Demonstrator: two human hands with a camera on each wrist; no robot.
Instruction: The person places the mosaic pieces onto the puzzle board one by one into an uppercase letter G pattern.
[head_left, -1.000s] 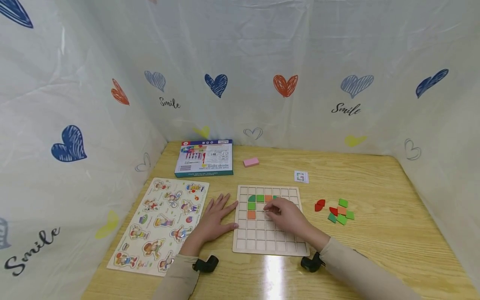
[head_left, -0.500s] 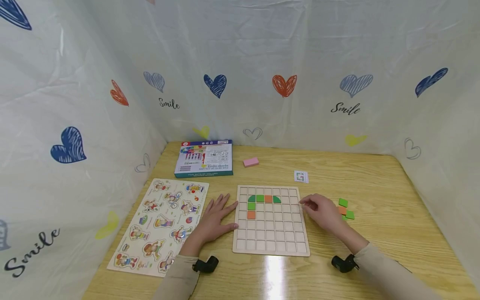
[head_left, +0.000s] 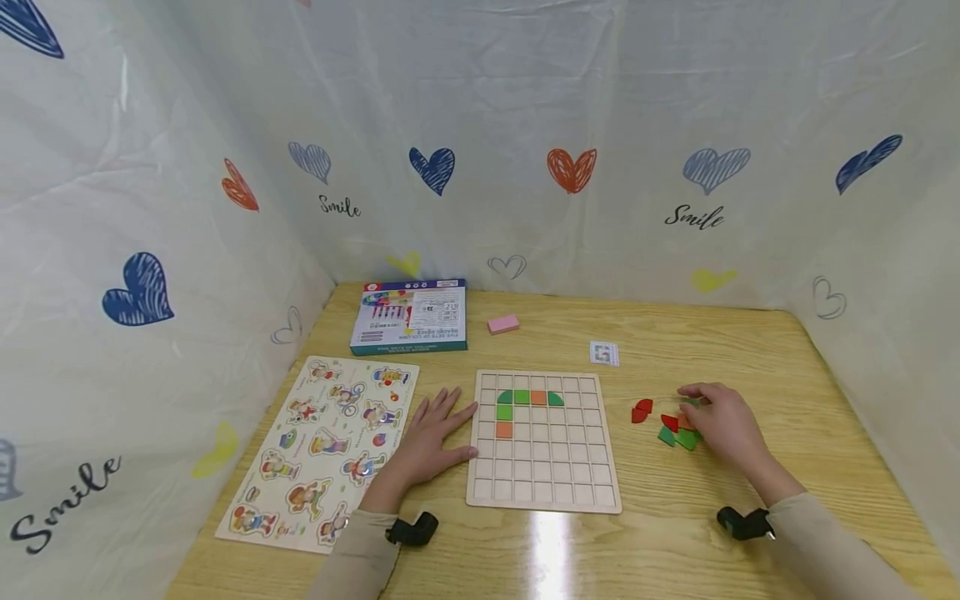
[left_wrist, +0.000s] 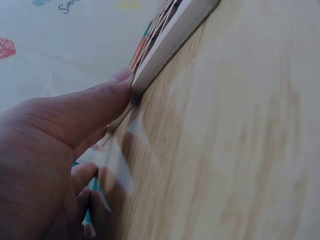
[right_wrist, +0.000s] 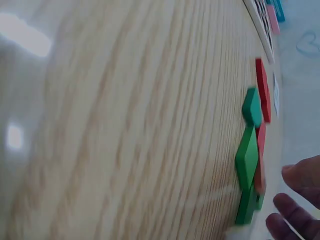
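Observation:
My left hand [head_left: 429, 442] lies with fingers spread on the table, thumb and a fingertip at the left edge of the square wooden grid board [head_left: 542, 495]. In the left wrist view the thumb [left_wrist: 107, 102] presses against the board's side. Green and orange square tiles and two dark green rounded tiles form a corner shape on the grid, including a lower orange square [head_left: 504, 430]. My right hand [head_left: 727, 423] is over a small pile of loose tiles, partly hiding it. A green tile [right_wrist: 246, 157] shows in the right wrist view, with thumb and fingers apart beside the pile.
Two red rounded tiles [head_left: 641, 410] lie between board and pile. A small pattern card [head_left: 604, 353], a pink block [head_left: 503, 324] and a flat printed box [head_left: 408, 317] are farther back. On the left lies a picture puzzle board [head_left: 318, 450]. A printed curtain surrounds the table.
My right hand has moved right, from over the grid to the loose tiles. A dark green rounded tile now shows at the top row's right end. The left hand stays put.

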